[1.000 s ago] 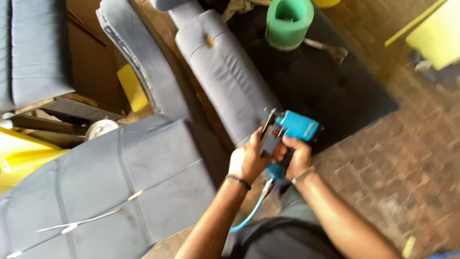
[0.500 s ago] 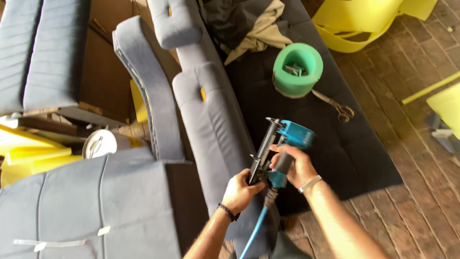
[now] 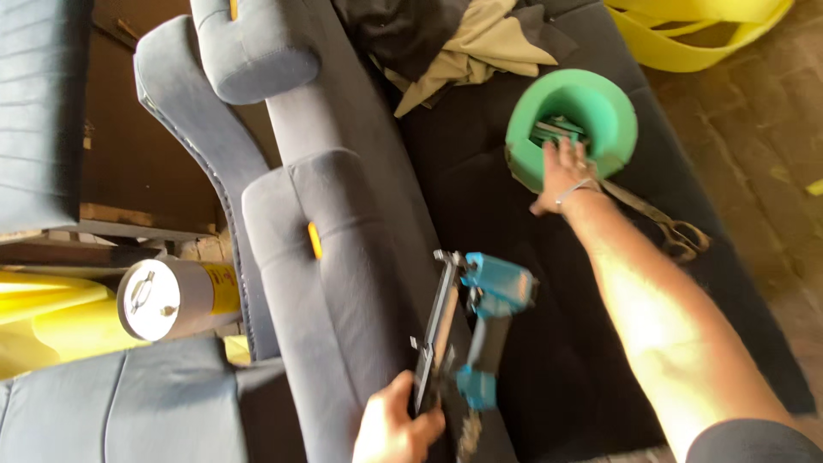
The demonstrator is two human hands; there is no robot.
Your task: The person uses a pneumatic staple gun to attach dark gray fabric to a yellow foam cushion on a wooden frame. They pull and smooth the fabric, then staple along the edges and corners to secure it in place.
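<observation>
The left hand [image 3: 396, 426] is closed around the lower end of a blue and black pneumatic staple gun [image 3: 467, 330], which lies over the grey upholstered seat cushion [image 3: 330, 283] at the edge of the black fabric sheet [image 3: 506, 223]. The right hand [image 3: 561, 171], fingers spread, reaches into the green foam ring [image 3: 600, 103] holding small metal pieces; metal scissors [image 3: 664, 225] lie just beside it
</observation>
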